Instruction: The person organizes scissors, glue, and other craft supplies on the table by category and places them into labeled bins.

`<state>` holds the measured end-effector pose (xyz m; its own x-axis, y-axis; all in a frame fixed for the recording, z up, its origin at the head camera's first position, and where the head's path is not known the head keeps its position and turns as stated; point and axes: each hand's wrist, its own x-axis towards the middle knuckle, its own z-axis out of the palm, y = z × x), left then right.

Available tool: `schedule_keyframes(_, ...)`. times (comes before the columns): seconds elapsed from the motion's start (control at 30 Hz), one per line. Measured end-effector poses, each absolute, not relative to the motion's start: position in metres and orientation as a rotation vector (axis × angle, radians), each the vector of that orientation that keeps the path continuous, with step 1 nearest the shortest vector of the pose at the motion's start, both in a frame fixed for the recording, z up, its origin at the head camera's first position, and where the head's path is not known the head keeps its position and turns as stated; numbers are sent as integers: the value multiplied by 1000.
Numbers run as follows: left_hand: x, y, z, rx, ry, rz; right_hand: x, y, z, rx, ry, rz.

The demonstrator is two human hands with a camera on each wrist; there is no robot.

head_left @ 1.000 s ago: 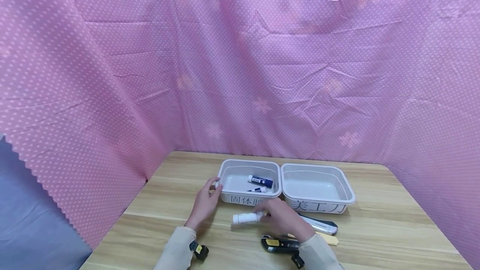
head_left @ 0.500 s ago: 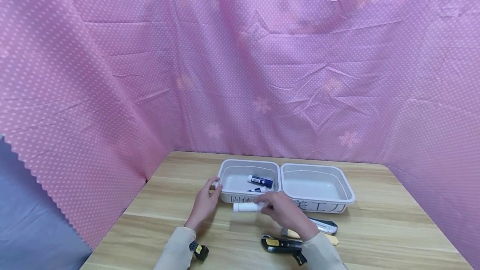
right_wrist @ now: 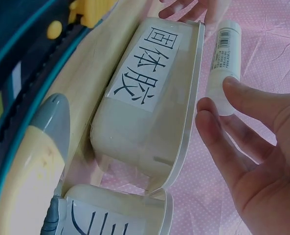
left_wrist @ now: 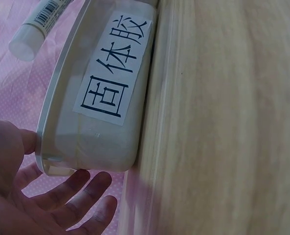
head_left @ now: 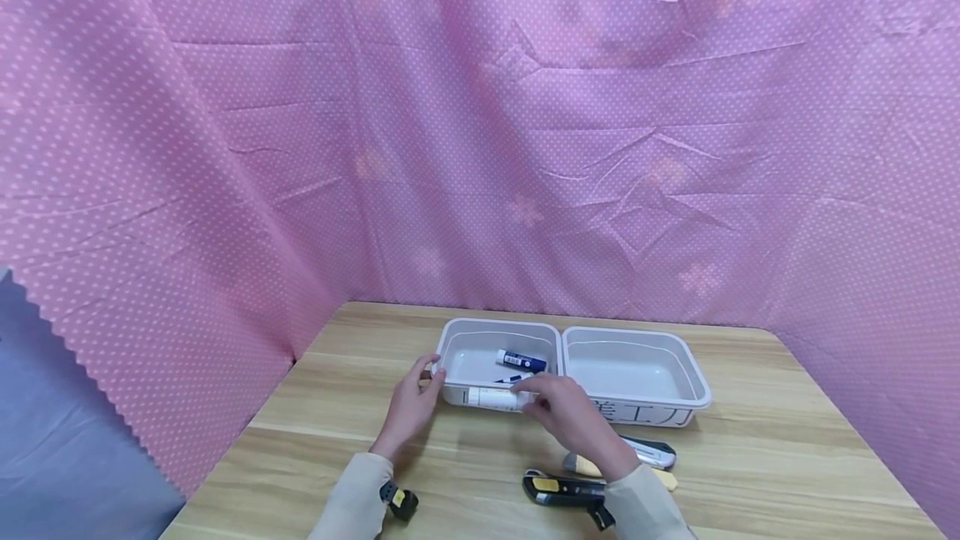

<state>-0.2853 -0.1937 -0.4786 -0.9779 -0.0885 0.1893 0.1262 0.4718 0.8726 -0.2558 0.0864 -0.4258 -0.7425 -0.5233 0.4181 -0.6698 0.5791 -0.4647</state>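
My right hand (head_left: 566, 411) pinches a white glue stick (head_left: 493, 397) by one end, thumb against fingers. The stick lies level in front of the left bin's upper front wall in the head view; the right wrist view shows it above the rim. With my left hand (head_left: 412, 398) I hold the left corner of that white plastic bin (left_wrist: 93, 142), thumb on its rim. A label with Chinese characters (left_wrist: 116, 68) is on the bin's front. Inside lie a blue-and-white glue stick (head_left: 521, 361) and a second one (head_left: 513, 378), partly hidden by the front wall.
A second labelled white bin (head_left: 637, 365) stands against the first on the right. In front of it lie a black-and-yellow utility knife (head_left: 562, 488), a silver-and-black utility knife (head_left: 648, 452) and a yellow-handled cutter (head_left: 581, 466), partly under my right forearm. A pink curtain (head_left: 525, 148) hangs behind the table.
My right hand has lifted the white glue stick from near the tabletop, up and away from me to the left bin's front rim. The left hand has stayed at the bin's corner.
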Motion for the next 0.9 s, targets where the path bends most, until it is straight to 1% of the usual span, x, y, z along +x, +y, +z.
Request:
schedule_keyframes(0.37, -285, -194, -478, -7, -2536, -1510, -258, 91, -424, 846, -2582, 898)
schedule_keyframes(0.9, -283, -194, -481, -27, -2521, -1481, -258, 95, -427, 736, -2533, 930)
